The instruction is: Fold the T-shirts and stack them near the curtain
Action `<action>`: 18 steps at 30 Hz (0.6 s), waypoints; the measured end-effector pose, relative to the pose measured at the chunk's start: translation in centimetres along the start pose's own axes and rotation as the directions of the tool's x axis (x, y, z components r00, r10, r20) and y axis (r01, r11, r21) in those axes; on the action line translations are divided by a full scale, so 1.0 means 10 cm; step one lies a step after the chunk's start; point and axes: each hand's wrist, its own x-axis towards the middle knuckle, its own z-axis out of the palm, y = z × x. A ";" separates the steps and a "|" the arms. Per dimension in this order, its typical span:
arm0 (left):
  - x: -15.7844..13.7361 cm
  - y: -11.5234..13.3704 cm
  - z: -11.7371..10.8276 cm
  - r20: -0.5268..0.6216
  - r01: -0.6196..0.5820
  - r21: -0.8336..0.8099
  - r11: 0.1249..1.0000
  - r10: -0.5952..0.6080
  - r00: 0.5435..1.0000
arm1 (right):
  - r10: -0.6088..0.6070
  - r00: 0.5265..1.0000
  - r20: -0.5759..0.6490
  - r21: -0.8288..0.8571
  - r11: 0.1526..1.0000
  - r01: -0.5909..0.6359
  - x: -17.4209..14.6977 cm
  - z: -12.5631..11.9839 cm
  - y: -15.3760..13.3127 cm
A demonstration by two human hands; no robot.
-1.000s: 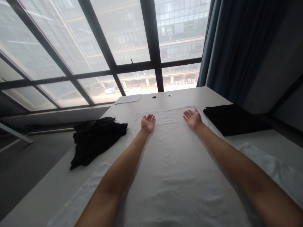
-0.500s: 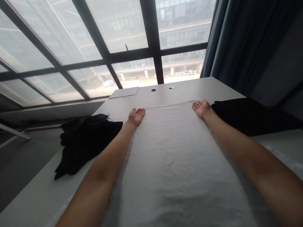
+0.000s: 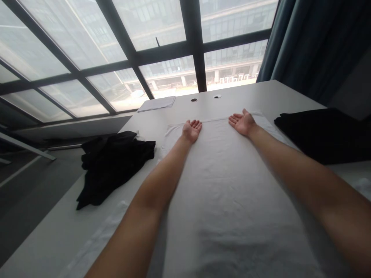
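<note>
Left hand (image 3: 192, 131) and right hand (image 3: 242, 122), palms up, fingers spread, grip nothing at the far end of the white cloth (image 3: 226, 173), laid along the table (image 3: 255, 94). Light, matched outward strokes should suit its creases best!

No readable text, labels, numbers, or signs

One camera, worn on the head, is looking forward and down from above and behind the fingers (image 3: 198, 124), sighting along both forearms (image 3: 278, 156), which are looming nearest to it. It is facing the windows (image 3: 162, 19) beyond the fingers, taking in the desk (image 3: 252, 96) around them and the curtain (image 3: 290, 50) farther off to their right.
</note>
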 end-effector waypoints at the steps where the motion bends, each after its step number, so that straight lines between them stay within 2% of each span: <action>1: 0.02 0.23 -0.13 -0.035 -0.040 0.000 0.999 0.040 0.999 | -0.045 0.998 -0.051 -0.008 0.999 0.044 0.06 -0.14 -0.16; 4: 0.05 0.87 -0.48 -0.145 -0.177 0.004 0.984 0.176 0.974 | -0.173 0.969 -0.176 -0.046 0.985 0.168 0.17 -0.42 -0.51; 6: 0.06 1.09 -0.59 -0.174 -0.235 0.012 0.972 0.234 0.957 | -0.231 0.950 -0.211 -0.069 0.973 0.221 0.18 -0.40 -0.55; 7: 0.06 1.11 -0.59 -0.176 -0.251 0.014 0.968 0.250 0.952 | -0.247 0.947 -0.206 -0.067 0.969 0.238 0.16 -0.32 -0.51; 8: 0.05 1.06 -0.55 -0.170 -0.259 0.014 0.966 0.257 0.951 | -0.252 0.950 -0.185 -0.054 0.968 0.246 0.12 -0.21 -0.42; 10: 0.03 0.78 -0.36 -0.122 -0.244 0.008 0.970 0.243 0.962 | -0.204 0.975 -0.085 0.001 0.979 0.205 -0.01 0.10 -0.13; 12: -0.01 0.34 -0.11 0.007 -0.173 -0.003 0.985 0.173 0.985 | -0.072 0.994 0.081 0.032 0.997 0.070 -0.17 0.41 0.22; 14: -0.07 -0.09 0.11 0.127 -0.077 -0.005 0.997 0.077 0.989 | 0.044 0.975 0.219 0.027 0.998 -0.051 -0.31 0.64 0.54; 16: -0.12 -0.35 0.21 0.113 -0.060 -0.016 0.998 0.062 0.992 | 0.096 0.967 0.234 0.017 0.995 -0.103 -0.37 0.70 0.70; 18: -0.14 -0.33 0.15 0.032 -0.048 -0.020 0.999 0.049 0.998 | 0.108 0.980 0.166 -0.002 0.994 -0.109 -0.34 0.58 0.63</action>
